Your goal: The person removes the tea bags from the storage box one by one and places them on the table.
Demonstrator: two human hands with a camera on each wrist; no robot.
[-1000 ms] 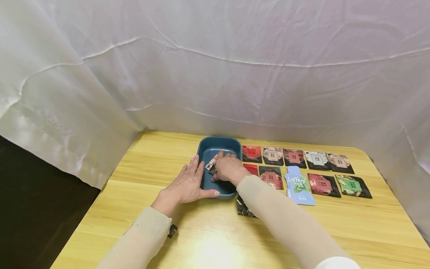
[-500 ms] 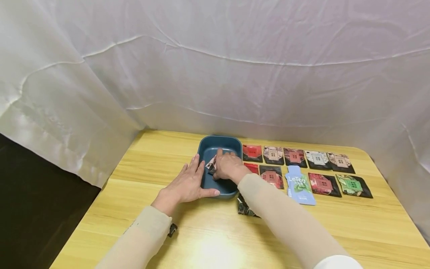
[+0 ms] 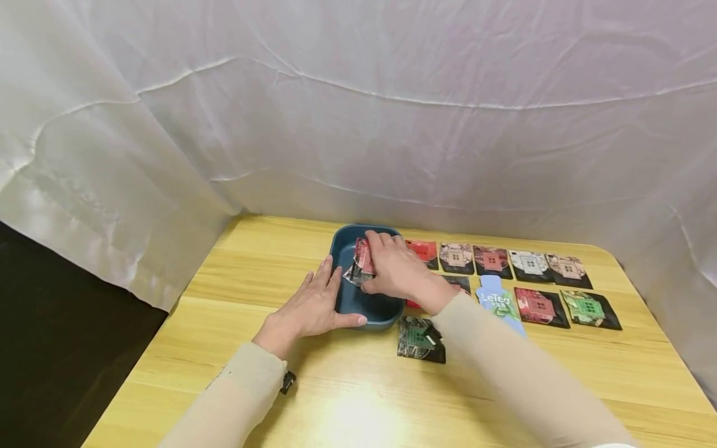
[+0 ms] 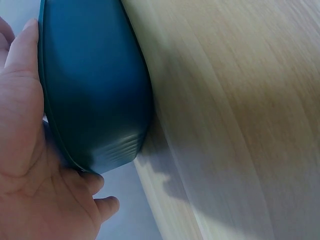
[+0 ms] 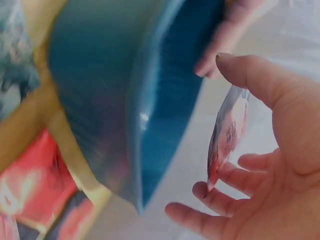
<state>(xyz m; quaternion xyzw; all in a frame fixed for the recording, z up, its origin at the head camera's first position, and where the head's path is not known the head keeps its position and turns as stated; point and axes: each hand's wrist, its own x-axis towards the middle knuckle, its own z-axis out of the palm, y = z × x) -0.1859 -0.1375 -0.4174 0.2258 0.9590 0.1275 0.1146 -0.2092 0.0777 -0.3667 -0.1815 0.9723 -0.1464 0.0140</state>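
Note:
A dark blue rectangular bin (image 3: 378,309) stands at the table's back, left of the sachets. My left hand (image 3: 310,305) rests along its left side, fingers straight and thumb at the near end; the left wrist view shows the palm by the bin's rim (image 4: 47,107). My right hand (image 3: 400,267) pinches a red and black tea sachet (image 3: 363,256) over the inside of the bin. In the right wrist view this sachet (image 5: 229,132) stands on edge between thumb and fingers. Behind it, a pale corner of another sachet (image 3: 348,274) shows in the bin.
Two rows of tea sachets lie right of the bin, among them a red one (image 3: 424,251), a green one (image 3: 588,307) and a light blue bottle-shaped packet (image 3: 498,302). A dark green sachet (image 3: 419,340) lies nearer. White curtain (image 3: 358,124) hangs behind the table.
My right hand has risen and shifted right and away within the bin, with the red sachet now showing in its fingers. More of the dark green sachet is uncovered. The left hand has stayed put.

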